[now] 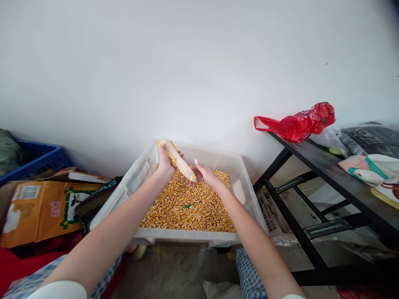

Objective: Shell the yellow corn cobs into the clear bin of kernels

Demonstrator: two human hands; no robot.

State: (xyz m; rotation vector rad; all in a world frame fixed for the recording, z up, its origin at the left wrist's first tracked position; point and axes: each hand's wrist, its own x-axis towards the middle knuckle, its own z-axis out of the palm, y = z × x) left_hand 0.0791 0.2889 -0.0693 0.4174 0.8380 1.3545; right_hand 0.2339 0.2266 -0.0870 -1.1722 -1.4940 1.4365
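Note:
My left hand point(166, 162) is wrapped round a corn cob point(182, 164), held slanting over a white plastic tub point(249, 195). Most of the cob's visible side is bare and pale, while yellow kernels remain along its upper left edge. Close by the cob's lower end, my right hand point(208, 175) has its thumb raised and apart from the fingers. Those fingers are partly hidden by the cob, and whether they touch it is unclear. Loose yellow corn kernels point(187, 216) lie deep in the tub, with a small green object point(188, 206) among them.
A black table point(330, 166) on a folding frame stands at the right, bearing a red plastic bag point(299, 124) and other packages. To the left are an orange cardboard box point(46, 211) and a blue crate point(43, 162). A white wall point(199, 74) rises behind the tub.

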